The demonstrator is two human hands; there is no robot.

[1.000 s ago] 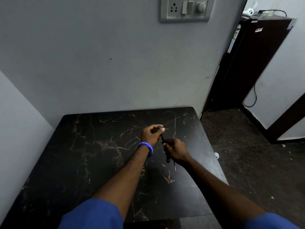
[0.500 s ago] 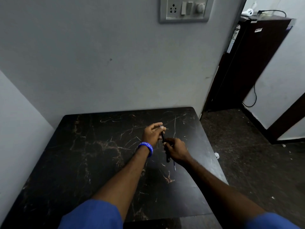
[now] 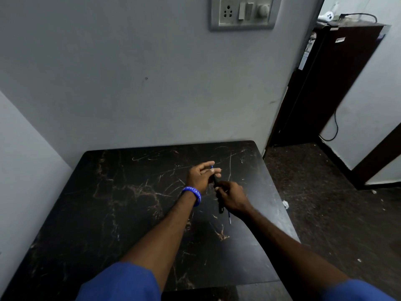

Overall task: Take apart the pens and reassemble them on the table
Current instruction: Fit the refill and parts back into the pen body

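Just right of the frame's centre, above the dark marbled desk (image 3: 130, 213), your left hand (image 3: 200, 178) pinches the blue-tipped upper end of a black pen (image 3: 215, 181), its other fingers spread. Your right hand (image 3: 233, 197) is closed around the pen's lower part, and a thin refill (image 3: 229, 218) pokes out below it.

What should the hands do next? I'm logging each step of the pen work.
Probably pull the hands apart along the pen: the left hand pinches its blue-tipped far end, the right hand grips the near part, both above the table.
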